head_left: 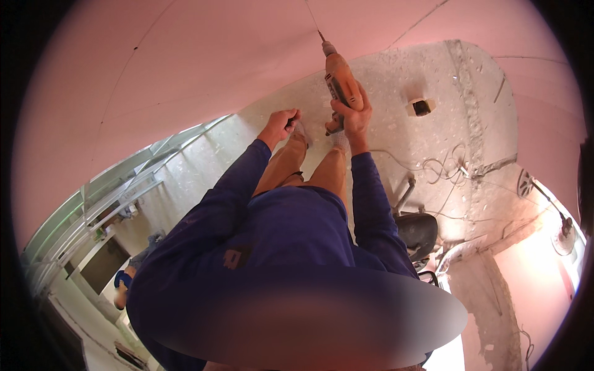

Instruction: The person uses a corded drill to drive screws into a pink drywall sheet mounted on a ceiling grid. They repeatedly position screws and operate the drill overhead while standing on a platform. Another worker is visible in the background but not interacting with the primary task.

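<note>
My right hand (354, 117) is wrapped round the handle of an orange and black power drill (341, 80). The drill points up and away, and the tip of its thin bit (322, 37) meets the pink board (247, 43) or lies just in front of it, beside a fine line. My left hand (279, 127) is a loose fist, held a little lower and to the left, apart from the drill. Something small and dark shows between its fingers, too small to name. My feet stand on the grey floor below both hands.
Grey metal framing (80, 210) runs along the left, with another person (133, 272) farther off there. Loose cable (433, 167) lies on the rough floor (383, 80) at right, near a small open box (421, 107) and a black rounded object (417, 235). Pink board also covers the right side.
</note>
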### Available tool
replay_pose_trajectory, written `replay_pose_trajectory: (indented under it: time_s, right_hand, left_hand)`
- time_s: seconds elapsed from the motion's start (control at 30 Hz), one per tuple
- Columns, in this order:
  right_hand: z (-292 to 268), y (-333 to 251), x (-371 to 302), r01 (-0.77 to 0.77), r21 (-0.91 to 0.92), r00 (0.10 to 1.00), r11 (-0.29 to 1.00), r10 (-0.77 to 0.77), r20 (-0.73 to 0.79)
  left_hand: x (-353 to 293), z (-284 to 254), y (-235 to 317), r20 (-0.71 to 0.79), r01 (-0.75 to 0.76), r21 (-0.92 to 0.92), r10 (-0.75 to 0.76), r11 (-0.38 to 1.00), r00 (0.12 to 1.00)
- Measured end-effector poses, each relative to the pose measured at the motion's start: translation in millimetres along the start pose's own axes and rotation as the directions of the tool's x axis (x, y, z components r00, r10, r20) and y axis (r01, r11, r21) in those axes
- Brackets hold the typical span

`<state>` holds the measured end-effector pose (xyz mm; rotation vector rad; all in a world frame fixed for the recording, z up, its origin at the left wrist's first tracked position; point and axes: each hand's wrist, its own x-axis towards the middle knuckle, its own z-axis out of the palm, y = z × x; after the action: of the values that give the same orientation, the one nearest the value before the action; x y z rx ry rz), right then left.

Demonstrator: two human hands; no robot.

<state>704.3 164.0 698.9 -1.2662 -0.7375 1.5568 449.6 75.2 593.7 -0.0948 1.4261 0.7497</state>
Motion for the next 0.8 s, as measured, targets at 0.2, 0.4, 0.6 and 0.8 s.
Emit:
replay_pose_trajectory:
  time_s: [0.2, 0.4, 0.6, 0.8]
  right_hand:
    - [5, 1, 4, -0.031, 0.008, 0.999, 0.999, 0.031, -0.006]
    - [3, 8, 11, 0.101, -0.118, 0.995, 0.988, -0.099, 0.021]
    - [-5, 3, 16, 0.092, -0.242, 0.995, 0.966, -0.082, 0.050]
    - [2, 9, 13, 0.102, -0.170, 0.995, 0.980, -0.101, 0.018]
  left_hand:
    - [-5, -12, 4, -0.027, -0.005, -0.059, 0.003, 0.998, 1.000]
    - [-7, -22, 6, -0.011, -0.029, -0.048, 0.029, 0.998, 1.000]
    - [-14, -14, -5, 0.000, -0.032, -0.047, 0.032, 0.998, 0.999]
    - [-30, -16, -8, 0.012, -0.055, -0.081, 0.056, 0.995, 0.998]
